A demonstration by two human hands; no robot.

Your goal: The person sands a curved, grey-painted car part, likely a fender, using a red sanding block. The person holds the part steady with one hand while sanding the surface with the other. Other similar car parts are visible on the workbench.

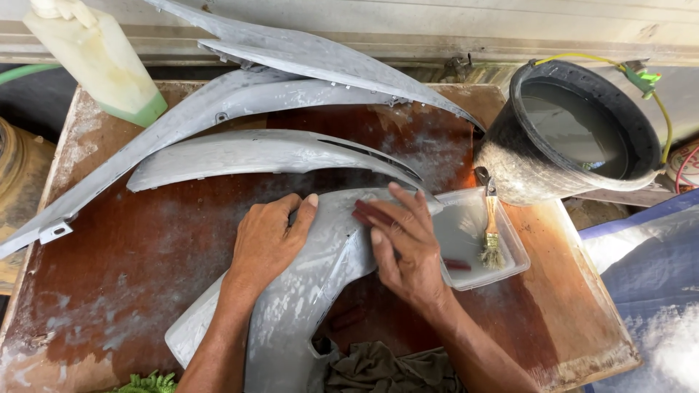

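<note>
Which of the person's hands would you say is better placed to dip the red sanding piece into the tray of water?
The right hand, probably: it already presses the red sanding piece against the grey panel, and the clear water tray sits just beside it. The left hand lies flat on the panel, farther from the tray.

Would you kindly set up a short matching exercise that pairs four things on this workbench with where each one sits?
Things:
1. paintbrush
2. black bucket
3. pale plastic bottle
4. dark red sanding piece

Places:
A. far left corner of the wooden table
B. under the right hand, on the grey panel
C. resting in the clear plastic tray
D. far right edge, holding murky water

Pairs: 1-C, 2-D, 3-A, 4-B
</note>
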